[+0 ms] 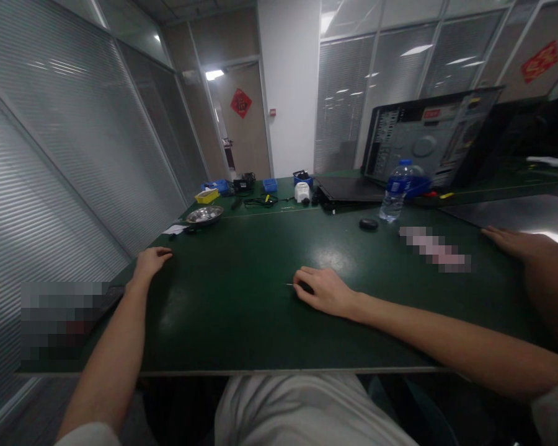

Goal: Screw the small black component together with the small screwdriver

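My right hand (323,290) rests on the green tabletop (232,297) near the middle, its thumb and fingers curled into a pinch. A thin, pale, needle-like piece (289,284) sticks out to the left from those fingertips; its exact kind is too small to tell. Over by the table's left edge lies my left hand (153,261), palm down with fingers loosely stretched and nothing visible in them. A shiny round metal dish (204,215) with small whitish contents stands beyond the left hand.
A water bottle (395,192) and a black oval object (368,224) stand right of centre. Behind them is an open computer case (423,142). Another person's hand (516,243) touches a dark panel (516,214) at right. Blue trays (270,185) and cables line the back.
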`<state>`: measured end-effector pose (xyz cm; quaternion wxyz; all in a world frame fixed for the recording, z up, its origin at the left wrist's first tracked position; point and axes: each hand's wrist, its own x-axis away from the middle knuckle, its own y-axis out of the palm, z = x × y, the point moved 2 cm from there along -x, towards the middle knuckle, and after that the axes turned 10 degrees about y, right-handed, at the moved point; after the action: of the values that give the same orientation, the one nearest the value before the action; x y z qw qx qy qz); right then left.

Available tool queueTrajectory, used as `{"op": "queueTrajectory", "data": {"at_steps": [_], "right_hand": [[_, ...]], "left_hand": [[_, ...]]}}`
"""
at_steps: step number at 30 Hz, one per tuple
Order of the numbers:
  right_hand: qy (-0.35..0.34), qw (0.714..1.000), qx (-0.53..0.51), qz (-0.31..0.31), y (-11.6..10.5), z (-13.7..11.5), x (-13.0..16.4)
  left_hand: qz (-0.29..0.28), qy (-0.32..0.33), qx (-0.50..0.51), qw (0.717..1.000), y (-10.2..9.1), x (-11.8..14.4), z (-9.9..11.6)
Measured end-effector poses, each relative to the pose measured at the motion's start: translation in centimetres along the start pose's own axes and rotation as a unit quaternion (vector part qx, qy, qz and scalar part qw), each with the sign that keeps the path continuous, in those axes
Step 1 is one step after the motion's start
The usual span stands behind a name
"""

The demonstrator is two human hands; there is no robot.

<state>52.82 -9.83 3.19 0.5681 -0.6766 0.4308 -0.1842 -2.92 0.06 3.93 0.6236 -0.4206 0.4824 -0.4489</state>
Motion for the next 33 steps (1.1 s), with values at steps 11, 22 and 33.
{"op": "queueTrajectory", "data": {"at_steps": [11,22,33], "right_hand": [[-0.006,1.000,-0.004,0.001,-0.1,0.0,0.0],[-0.006,1.000,-0.004,0.000,-0.1,-0.1,0.1],[-0.001,1.000,-0.007,-0.008,-0.1,0.0,0.1]], "left_hand": [[0.004,-0.018,-0.001,1.000,-0.2,-0.3,-1.5],[0.038,-0.004,-0.023,0.999,1.3,-0.2,-3.9],[0.083,-0.026,-0.023,0.996,2.3,-0.6,-4.8]]}}
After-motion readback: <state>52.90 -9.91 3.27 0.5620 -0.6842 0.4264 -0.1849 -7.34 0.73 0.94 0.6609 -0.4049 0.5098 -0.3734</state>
